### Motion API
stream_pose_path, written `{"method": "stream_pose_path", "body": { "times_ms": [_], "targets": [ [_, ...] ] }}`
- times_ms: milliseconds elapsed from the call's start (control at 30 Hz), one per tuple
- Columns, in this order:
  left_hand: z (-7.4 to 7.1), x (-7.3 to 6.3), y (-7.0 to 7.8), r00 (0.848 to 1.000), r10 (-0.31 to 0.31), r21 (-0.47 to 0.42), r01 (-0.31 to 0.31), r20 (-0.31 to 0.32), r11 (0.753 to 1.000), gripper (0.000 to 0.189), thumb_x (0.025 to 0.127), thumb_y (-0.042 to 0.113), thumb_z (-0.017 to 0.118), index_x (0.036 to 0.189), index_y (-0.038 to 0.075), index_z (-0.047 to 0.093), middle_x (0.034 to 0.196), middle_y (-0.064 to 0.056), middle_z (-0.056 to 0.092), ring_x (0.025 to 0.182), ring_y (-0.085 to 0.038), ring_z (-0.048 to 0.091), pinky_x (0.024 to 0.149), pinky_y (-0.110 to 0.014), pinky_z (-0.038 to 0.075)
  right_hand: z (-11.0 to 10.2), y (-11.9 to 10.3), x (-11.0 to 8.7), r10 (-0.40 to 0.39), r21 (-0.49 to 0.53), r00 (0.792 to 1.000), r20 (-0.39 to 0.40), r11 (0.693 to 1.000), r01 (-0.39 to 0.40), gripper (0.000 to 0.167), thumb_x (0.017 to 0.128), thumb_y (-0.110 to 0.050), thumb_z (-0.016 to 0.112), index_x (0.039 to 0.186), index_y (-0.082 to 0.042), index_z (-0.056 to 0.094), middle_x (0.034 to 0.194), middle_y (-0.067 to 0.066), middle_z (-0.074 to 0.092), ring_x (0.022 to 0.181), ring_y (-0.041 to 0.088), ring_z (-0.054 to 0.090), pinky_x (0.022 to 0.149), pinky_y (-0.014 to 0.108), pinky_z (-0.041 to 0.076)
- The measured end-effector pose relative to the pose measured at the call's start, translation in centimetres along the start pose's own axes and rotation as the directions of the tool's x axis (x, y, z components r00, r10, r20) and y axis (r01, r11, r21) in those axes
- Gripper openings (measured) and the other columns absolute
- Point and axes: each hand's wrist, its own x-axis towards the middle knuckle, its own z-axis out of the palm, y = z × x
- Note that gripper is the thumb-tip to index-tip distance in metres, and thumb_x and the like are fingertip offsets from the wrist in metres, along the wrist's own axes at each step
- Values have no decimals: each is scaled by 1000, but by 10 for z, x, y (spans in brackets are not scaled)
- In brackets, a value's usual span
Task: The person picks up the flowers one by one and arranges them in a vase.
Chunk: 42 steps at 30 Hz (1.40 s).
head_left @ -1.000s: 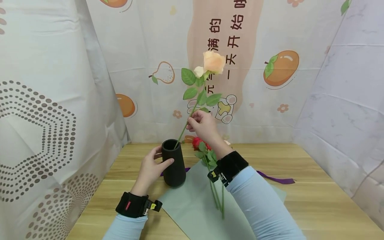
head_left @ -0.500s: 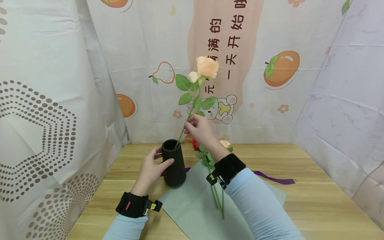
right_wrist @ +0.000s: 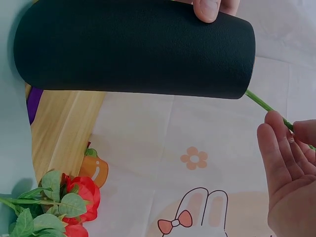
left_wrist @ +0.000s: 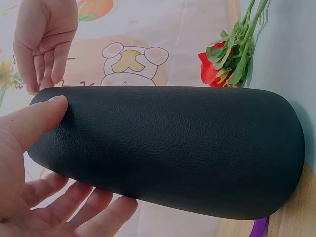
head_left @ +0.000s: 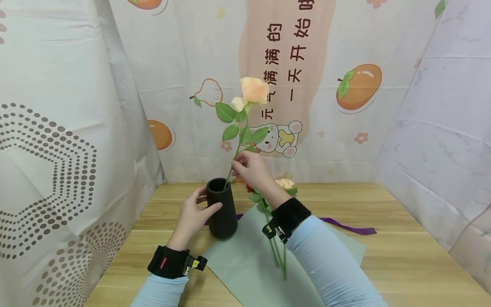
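Observation:
A black vase (head_left: 223,213) stands upright at the back left of the table. My left hand (head_left: 194,217) holds it near the rim, thumb across the front and fingers around the far side, as the left wrist view also shows. My right hand (head_left: 253,168) pinches the green stem (right_wrist: 259,102) of a peach rose (head_left: 255,90) between thumb and fingers, above and right of the vase mouth. The stem's lower end is inside the vase, hidden by its wall. The rose leans slightly right and carries a smaller pale bloom (head_left: 238,104) and several leaves.
Green wrapping paper (head_left: 245,264) lies on the wooden table (head_left: 402,256), its left corner at the vase base. More roses lie on it: a red rose (left_wrist: 212,69) and a peach rose (head_left: 284,183), their stems toward me. A purple ribbon (head_left: 360,230) runs beneath. Printed cloth hangs behind.
My right hand has moved left and slightly down with the peach rose. The rose now stands more upright over the vase. My left hand and the vase have stayed in place.

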Motion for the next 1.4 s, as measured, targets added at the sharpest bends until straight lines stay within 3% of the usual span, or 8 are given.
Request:
{"method": "stream_pose_path", "body": {
  "times_ms": [233, 433, 767, 1100, 1400],
  "targets": [
    [-1, -1, 2, 1000, -9, 8, 9, 1, 1000, 65, 88, 32, 83, 143, 13, 54, 141, -10, 56, 126, -33, 56, 93, -55, 55, 1, -1, -1, 11, 16, 1000, 12, 1000, -11, 12, 103, -15, 62, 101, -4, 66, 82, 7, 72, 84, 35, 73, 67, 28, 60],
    [-1, -1, 3, 1000, -11, 0, 11, 0, 1000, 64, 88, 31, 83, 142, 14, 54, 140, -9, 57, 126, -32, 57, 97, -53, 53, 3, 2, -1, 8, 10, 999, 43, 1000, -8, 12, 103, -14, 62, 100, -3, 66, 82, 6, 72, 81, 29, 74, 68, 29, 61],
    [-1, -1, 1, 1000, 1, -14, -1, -3, 1000, 63, 88, 30, 83, 141, 13, 55, 139, -9, 58, 125, -32, 57, 99, -55, 50, 13, 9, -4, -1, -48, 997, 80, 999, 5, 10, 102, -11, 64, 99, -2, 65, 82, 6, 71, 74, 20, 72, 69, 32, 61],
    [0, -2, 1, 1000, 13, -26, -13, -14, 1000, 61, 87, 26, 84, 139, 11, 57, 137, -9, 59, 123, -34, 58, 98, -54, 52, 17, 17, -10, -19, -173, 995, 96, 984, 35, 10, 99, -17, 68, 98, -7, 69, 81, 1, 69, 63, 13, 66, 59, 28, 57],
    [0, -1, 1, 1000, 15, -6, -15, -19, 1000, 63, 86, 28, 85, 140, 10, 57, 139, -11, 59, 124, -35, 57, 96, -53, 54, 22, 22, -15, -15, -232, 995, 102, 972, 39, 12, 97, -22, 71, 92, -11, 72, 77, -4, 66, 69, 14, 59, 58, 27, 50]
  ]
}}
